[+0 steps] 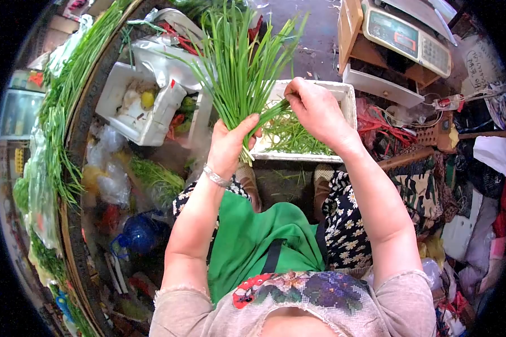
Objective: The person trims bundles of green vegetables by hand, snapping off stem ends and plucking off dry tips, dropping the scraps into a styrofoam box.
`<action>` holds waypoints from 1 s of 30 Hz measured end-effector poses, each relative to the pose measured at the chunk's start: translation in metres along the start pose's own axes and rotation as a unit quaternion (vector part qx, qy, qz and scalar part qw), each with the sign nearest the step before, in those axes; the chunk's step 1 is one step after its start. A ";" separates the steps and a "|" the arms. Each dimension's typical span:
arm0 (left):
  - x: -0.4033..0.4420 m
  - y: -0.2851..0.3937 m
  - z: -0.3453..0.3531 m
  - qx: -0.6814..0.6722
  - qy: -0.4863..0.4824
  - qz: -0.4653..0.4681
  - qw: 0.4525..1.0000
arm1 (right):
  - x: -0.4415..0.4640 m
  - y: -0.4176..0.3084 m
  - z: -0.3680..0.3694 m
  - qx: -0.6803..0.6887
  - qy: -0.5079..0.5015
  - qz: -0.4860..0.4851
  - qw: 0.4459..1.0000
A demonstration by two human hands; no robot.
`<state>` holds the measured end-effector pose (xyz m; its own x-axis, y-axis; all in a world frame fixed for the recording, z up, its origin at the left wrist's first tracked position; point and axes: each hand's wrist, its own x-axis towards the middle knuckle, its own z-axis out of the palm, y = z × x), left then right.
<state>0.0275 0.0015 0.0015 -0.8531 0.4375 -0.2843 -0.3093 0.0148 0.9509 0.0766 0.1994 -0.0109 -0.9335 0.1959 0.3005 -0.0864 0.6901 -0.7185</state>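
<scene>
My left hand (226, 147) is closed around the lower stalks of a large bunch of garlic chives (236, 70). Their pale cut ends poke out below my fist, and the long green blades fan upward and away. My right hand (316, 112) is beside the bunch, with thumb and fingers pinched on a few chive blades (272, 114) that slant out from it. Beneath both hands is a white foam box (349, 106), with loose green blades (303, 137) lying inside. The tips of my right fingers are partly hidden.
A green apron (264, 230) covers my lap. To the left are another foam box (118, 109), plastic bags (115, 174) and a counter edge (73, 168) lined with greens (56, 135). A scale (396, 36) stands on a wooden drawer unit at upper right, near red plastic strips (376, 129).
</scene>
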 end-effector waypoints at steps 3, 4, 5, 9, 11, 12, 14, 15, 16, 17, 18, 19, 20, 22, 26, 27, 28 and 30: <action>0.001 0.000 0.006 -0.007 0.000 -0.007 1.000 | -0.002 0.000 0.005 -0.040 0.030 -0.021 0.999; 0.002 0.001 0.004 -0.024 -0.015 -0.023 0.999 | -0.002 0.000 0.007 -0.068 0.043 -0.029 0.996; 0.002 0.000 0.004 -0.025 -0.014 -0.026 0.999 | -0.003 0.002 0.008 -0.068 0.040 -0.027 0.997; 0.001 0.001 -0.002 -0.042 -0.007 -0.020 0.999 | 0.003 0.015 0.004 -0.177 0.070 0.038 0.981; 0.001 0.000 -0.005 -0.052 -0.002 -0.017 0.998 | 0.006 0.015 -0.006 -0.076 0.111 -0.024 0.991; 0.002 0.000 -0.007 -0.052 -0.001 -0.018 0.998 | 0.007 0.010 -0.008 -0.076 0.110 -0.024 0.991; 0.002 -0.001 -0.010 -0.044 -0.022 -0.020 0.999 | 0.007 0.000 -0.011 0.156 0.048 0.097 0.982; 0.002 -0.002 -0.009 -0.043 -0.024 -0.021 0.999 | 0.007 0.000 -0.010 0.156 0.050 0.099 0.982; 0.002 -0.003 -0.007 -0.028 -0.016 -0.015 0.999 | 0.008 0.000 -0.010 0.204 0.013 0.134 0.970; 0.002 -0.003 -0.005 -0.013 -0.008 -0.008 1.000 | 0.010 0.000 -0.009 0.251 -0.024 0.167 0.953; 0.001 -0.002 -0.004 -0.013 -0.009 -0.008 1.000 | 0.010 0.002 -0.002 0.310 -0.010 0.193 0.931; 0.000 -0.002 -0.003 -0.003 -0.007 -0.005 1.000 | 0.010 0.004 0.001 0.310 -0.008 0.193 0.931; -0.001 -0.001 -0.001 0.008 -0.005 -0.002 1.000 | 0.010 0.004 0.002 0.349 -0.017 0.211 0.913; 0.001 -0.004 -0.001 0.018 -0.006 0.007 1.000 | 0.009 0.002 0.000 0.395 -0.030 0.235 0.888; 0.002 -0.004 0.000 -0.018 -0.006 0.009 1.000 | 0.009 -0.002 -0.004 0.427 -0.035 0.248 0.869; 0.003 -0.004 0.000 -0.018 -0.007 0.009 1.000 | 0.009 -0.003 -0.006 0.427 -0.034 0.248 0.869; 0.004 -0.004 0.000 -0.036 -0.003 0.009 0.999 | 0.008 -0.004 -0.007 0.432 -0.041 0.248 0.866; 0.004 -0.002 0.001 -0.048 0.004 0.024 0.999 | 0.008 -0.005 -0.008 0.450 -0.049 0.260 0.853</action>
<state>0.0251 0.0039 -0.0019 -0.8706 0.4293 -0.2402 -0.3073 -0.0931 0.9471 0.0724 0.2027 0.0000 -0.9480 0.2224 -0.2276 0.1568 -0.2960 -0.9422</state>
